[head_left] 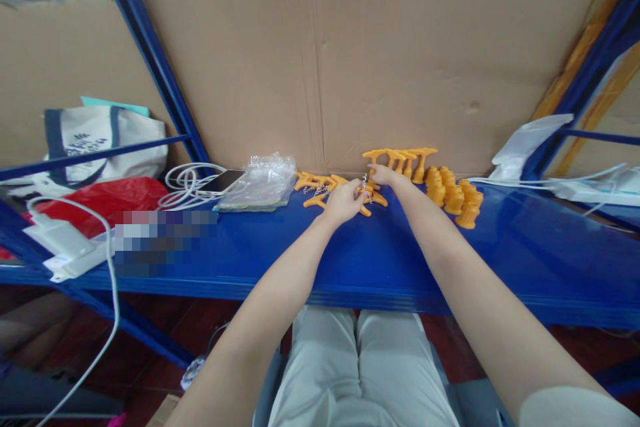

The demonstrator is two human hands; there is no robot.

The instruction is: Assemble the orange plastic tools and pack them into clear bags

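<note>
Both my arms reach to the back of a blue shelf (280,247). My left hand (344,201) is curled over a small orange plastic piece (367,199) with a thin metal chain (364,181) on it. My right hand (385,175) pinches at the chain end of the same piece. Loose orange pieces (315,183) lie to the left of my hands. A row of upright orange T-shaped pieces (403,159) stands against the cardboard behind. A cluster of squat orange pieces (455,197) stands to the right.
A crumpled clear plastic bag (265,180), a phone (223,181) and coiled white cable (187,183) lie left of the pieces. Farther left are a red bag (105,200), a tote bag (103,140) and a white charger (57,240). Cardboard (400,60) backs the shelf. White packets (530,140) lie at right.
</note>
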